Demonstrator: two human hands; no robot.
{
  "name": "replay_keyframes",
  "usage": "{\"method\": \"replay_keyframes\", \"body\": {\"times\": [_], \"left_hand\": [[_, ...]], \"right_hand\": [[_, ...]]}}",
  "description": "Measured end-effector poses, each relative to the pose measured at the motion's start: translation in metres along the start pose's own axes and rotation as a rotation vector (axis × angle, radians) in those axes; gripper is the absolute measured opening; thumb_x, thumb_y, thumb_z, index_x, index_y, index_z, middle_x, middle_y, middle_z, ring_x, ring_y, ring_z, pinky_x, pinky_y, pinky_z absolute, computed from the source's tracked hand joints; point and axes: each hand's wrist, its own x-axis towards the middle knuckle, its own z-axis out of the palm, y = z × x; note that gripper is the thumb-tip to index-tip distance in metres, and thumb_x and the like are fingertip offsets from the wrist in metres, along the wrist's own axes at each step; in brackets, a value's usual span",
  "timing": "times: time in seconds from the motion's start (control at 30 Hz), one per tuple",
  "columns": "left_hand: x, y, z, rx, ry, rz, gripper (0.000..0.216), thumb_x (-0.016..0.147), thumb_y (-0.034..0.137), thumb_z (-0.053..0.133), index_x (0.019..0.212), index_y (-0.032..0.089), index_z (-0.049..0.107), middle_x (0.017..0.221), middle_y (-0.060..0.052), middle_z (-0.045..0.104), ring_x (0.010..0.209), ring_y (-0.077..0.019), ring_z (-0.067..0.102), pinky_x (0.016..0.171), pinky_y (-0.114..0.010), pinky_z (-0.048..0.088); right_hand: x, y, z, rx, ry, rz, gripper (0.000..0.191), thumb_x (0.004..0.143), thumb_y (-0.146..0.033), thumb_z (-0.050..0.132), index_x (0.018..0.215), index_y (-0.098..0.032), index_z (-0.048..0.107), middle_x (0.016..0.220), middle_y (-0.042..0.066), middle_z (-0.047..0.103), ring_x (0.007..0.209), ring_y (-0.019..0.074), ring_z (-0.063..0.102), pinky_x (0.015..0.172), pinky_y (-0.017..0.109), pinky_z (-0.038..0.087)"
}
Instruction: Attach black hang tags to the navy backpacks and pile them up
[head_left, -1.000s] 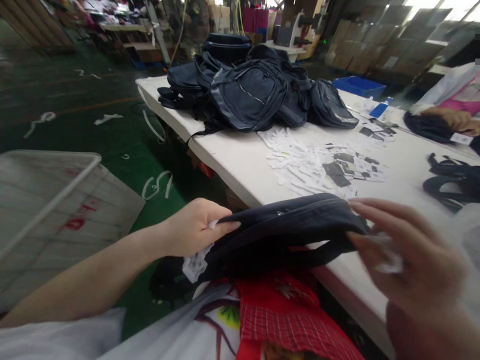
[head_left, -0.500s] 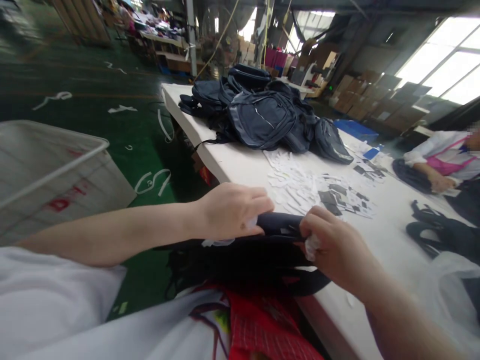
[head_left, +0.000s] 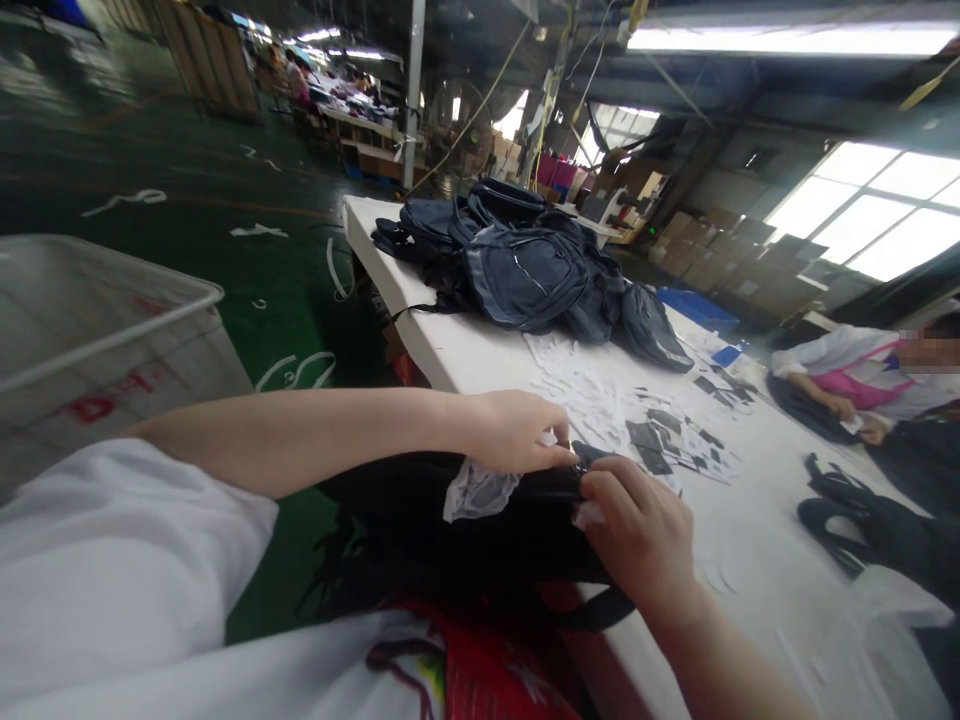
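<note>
A black backpack [head_left: 420, 530] lies against my front at the table edge, its straps dangling below. My left hand [head_left: 517, 430] is closed in a pinch on its upper edge, with a scrap of white material between the fingers. Close beside it, my right hand [head_left: 645, 525] grips the same edge, fingers curled, and a white wad shows under them. Something small and shiny, perhaps a zipper pull, sits between the fingertips. Crumpled thin white sheeting [head_left: 480, 492] sticks out of the bag below my left hand.
Dark backpacks [head_left: 529, 275] are heaped on the white table [head_left: 465, 350]. White strips [head_left: 577, 390] and dark scraps [head_left: 660, 445] lie nearer. At left stands a white bin [head_left: 112, 340]. A co-worker [head_left: 855, 380] handles dark fabric on the right, near loose black straps [head_left: 840, 520].
My left hand has moved right along the bag's edge, close to my right hand. More white sheeting now shows below it. The camera view has tilted up slightly.
</note>
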Motion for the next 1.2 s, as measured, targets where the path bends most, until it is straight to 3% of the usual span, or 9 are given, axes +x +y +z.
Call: {"method": "replay_keyframes", "body": {"times": [0.13,0.27,0.47,0.57,0.7,0.87,1.03,1.1,1.2], "left_hand": [[0.018,0.002,-0.003,-0.011,-0.109,-0.089,0.043,0.084,0.051,0.055,0.106,0.016,0.066,0.104,-0.011,0.069,0.090,-0.0228,0.061,0.072,-0.029,0.044],[0.034,-0.001,0.004,-0.268,-0.183,-0.101,0.039,0.075,0.052,0.062,0.089,0.017,0.067,0.084,-0.004,0.068,0.076,-0.0173,0.058,0.061,-0.025,0.043],[0.038,-0.001,0.009,-0.560,-0.155,-0.212,0.012,0.068,0.029,0.062,0.068,0.018,0.059,0.058,0.004,0.051,0.057,-0.0112,0.046,0.049,-0.023,0.034],[0.029,-0.004,0.002,-0.611,-0.210,-0.224,0.012,0.068,0.026,0.061,0.061,0.017,0.056,0.055,0.004,0.049,0.054,-0.0105,0.043,0.049,-0.024,0.033],[-0.001,-0.014,-0.018,-0.414,-0.220,-0.220,0.025,0.075,0.040,0.063,0.064,0.018,0.059,0.055,0.004,0.050,0.052,-0.0108,0.043,0.048,-0.024,0.031],[-0.058,-0.034,-0.036,-0.049,-0.113,-0.293,0.022,0.077,0.033,0.061,0.061,0.018,0.058,0.054,0.004,0.051,0.052,-0.0108,0.044,0.053,-0.024,0.033],[-0.108,-0.056,-0.030,-0.067,-0.112,-0.406,0.027,0.081,0.037,0.057,0.063,0.018,0.058,0.055,0.004,0.053,0.053,-0.0106,0.047,0.053,-0.022,0.034],[-0.115,-0.058,-0.030,-0.033,-0.094,-0.386,0.030,0.082,0.042,0.056,0.065,0.018,0.060,0.057,0.004,0.054,0.054,-0.0104,0.049,0.054,-0.021,0.034],[-0.104,-0.049,-0.037,0.150,0.086,-0.286,0.035,0.083,0.051,0.056,0.079,0.018,0.066,0.072,0.001,0.063,0.065,-0.0126,0.055,0.062,-0.022,0.037]], "right_hand": [[0.000,-0.001,0.001,0.008,0.005,-0.014,0.015,0.080,-0.008,0.050,0.076,-0.021,0.054,0.080,0.001,0.063,0.064,0.0151,0.051,0.061,0.029,0.032],[0.002,-0.001,0.001,-0.013,-0.006,-0.024,0.017,0.079,-0.006,0.049,0.073,-0.021,0.053,0.077,0.001,0.062,0.062,0.0154,0.049,0.059,0.030,0.030],[0.001,-0.003,0.000,-0.039,0.007,-0.042,0.020,0.083,-0.010,0.047,0.067,-0.021,0.053,0.066,0.001,0.055,0.058,0.0158,0.044,0.058,0.030,0.029],[0.000,-0.004,0.000,-0.031,-0.005,-0.031,0.021,0.082,-0.009,0.048,0.066,-0.021,0.052,0.065,0.001,0.054,0.057,0.0162,0.042,0.057,0.030,0.028],[-0.005,0.000,0.001,-0.027,0.003,-0.021,0.020,0.079,-0.007,0.049,0.066,-0.022,0.050,0.066,0.001,0.055,0.056,0.0157,0.043,0.057,0.030,0.028],[-0.008,0.007,0.006,-0.019,0.009,-0.044,0.019,0.079,-0.007,0.048,0.067,-0.022,0.050,0.066,0.001,0.054,0.056,0.0159,0.044,0.056,0.031,0.028],[-0.009,0.005,0.006,0.041,0.030,-0.128,0.023,0.087,-0.011,0.045,0.066,-0.021,0.050,0.068,0.002,0.054,0.056,0.0161,0.042,0.057,0.031,0.029],[-0.009,0.004,0.004,0.076,0.032,-0.161,0.026,0.091,-0.013,0.044,0.066,-0.021,0.050,0.069,0.002,0.055,0.057,0.0157,0.042,0.059,0.031,0.030],[-0.011,0.001,0.000,0.100,0.056,-0.168,0.029,0.092,-0.013,0.043,0.065,-0.021,0.051,0.068,0.002,0.056,0.057,0.0151,0.042,0.059,0.031,0.031]]}}
